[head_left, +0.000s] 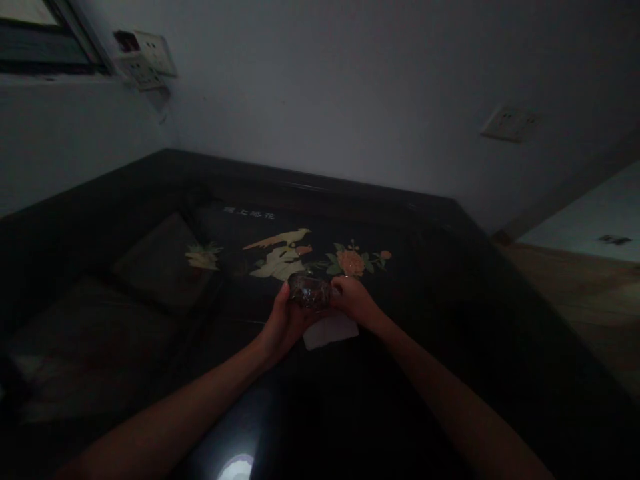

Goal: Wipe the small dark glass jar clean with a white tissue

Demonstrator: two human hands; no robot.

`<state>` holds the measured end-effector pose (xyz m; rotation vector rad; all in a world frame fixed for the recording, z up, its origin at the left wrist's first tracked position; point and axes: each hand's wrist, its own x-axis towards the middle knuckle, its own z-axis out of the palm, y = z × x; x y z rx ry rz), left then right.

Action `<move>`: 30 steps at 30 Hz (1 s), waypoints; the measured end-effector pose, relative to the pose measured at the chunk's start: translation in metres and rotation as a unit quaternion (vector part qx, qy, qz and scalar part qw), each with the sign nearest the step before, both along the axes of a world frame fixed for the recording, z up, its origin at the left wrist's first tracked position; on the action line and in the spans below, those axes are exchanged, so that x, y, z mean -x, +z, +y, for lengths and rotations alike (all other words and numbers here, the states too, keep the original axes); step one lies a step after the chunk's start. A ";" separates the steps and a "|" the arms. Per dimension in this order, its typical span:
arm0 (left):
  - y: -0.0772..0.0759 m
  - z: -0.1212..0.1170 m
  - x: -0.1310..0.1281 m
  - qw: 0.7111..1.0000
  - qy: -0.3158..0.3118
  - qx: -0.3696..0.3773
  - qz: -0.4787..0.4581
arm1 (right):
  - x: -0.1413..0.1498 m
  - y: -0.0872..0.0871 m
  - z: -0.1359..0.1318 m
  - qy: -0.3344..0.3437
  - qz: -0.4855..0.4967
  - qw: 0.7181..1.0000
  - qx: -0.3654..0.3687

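Observation:
A clear, patterned glass cup [310, 291] is held in front of me, over a dark glossy table. My left hand [286, 321] is wrapped round its left side and underside, with the thumb up along the wall. At the cup's right edge, my right hand [356, 301] is closed with its fingers bent, gripping that side. A white piece of cloth or paper [331, 332] shows just below the cup, between the hands; whether it is held or lies on the table is hard to tell in the dim light.
The dark tabletop [320, 400] bears a bird picture [280, 260], a pink flower picture [350, 261] and some characters. Dark framed panels [160, 267] show at the left. A pale wall [320, 100] with sockets [510, 125] stands behind; wooden floor [585, 287] lies at the right.

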<state>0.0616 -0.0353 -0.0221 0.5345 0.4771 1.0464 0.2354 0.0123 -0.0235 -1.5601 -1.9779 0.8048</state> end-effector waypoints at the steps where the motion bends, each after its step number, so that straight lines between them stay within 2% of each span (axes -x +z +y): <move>1: 0.000 0.000 0.000 1.000 -0.001 0.000 0.000 | 0.000 0.002 -0.001 0.000 0.005 1.000 0.005; 5: 0.003 -0.004 -0.003 1.000 -0.008 0.012 -0.008 | -0.012 0.011 -0.021 -0.021 0.061 0.997 0.034; 7: 0.003 -0.009 -0.006 0.999 -0.011 0.025 -0.017 | -0.020 0.014 -0.038 -0.093 0.204 0.972 0.066; 10: 0.002 -0.019 -0.011 0.999 -0.030 0.035 -0.027 | -0.024 0.014 -0.062 -0.185 0.310 0.931 0.055; 12: 0.000 -0.026 -0.015 0.998 -0.051 0.030 -0.028 | -0.022 0.011 -0.073 -0.213 0.362 0.906 0.054; 15: -0.001 -0.034 -0.019 0.998 -0.065 0.011 -0.020 | -0.016 0.005 -0.081 -0.213 0.387 0.896 0.053; 18: -0.001 -0.034 -0.018 0.999 -0.041 0.000 0.006 | -0.013 0.000 -0.084 -0.203 0.397 0.893 0.055; 20: -0.001 -0.031 -0.017 1.000 -0.020 -0.010 0.020 | -0.013 -0.003 -0.084 -0.211 0.436 0.871 0.077; 22: -0.002 -0.028 -0.016 0.999 -0.006 -0.015 0.028 | -0.016 -0.006 -0.084 -0.234 0.484 0.837 0.101; 25: -0.001 -0.027 -0.017 0.999 0.005 -0.009 0.038 | -0.022 -0.011 -0.083 -0.272 0.533 0.795 0.097; 27: 0.000 -0.029 -0.019 0.999 0.003 -0.003 0.042 | -0.026 -0.016 -0.082 -0.273 0.549 0.786 0.080; 30: 0.000 -0.032 -0.022 0.999 -0.010 0.002 0.046 | -0.024 -0.023 -0.084 -0.254 0.557 0.789 0.055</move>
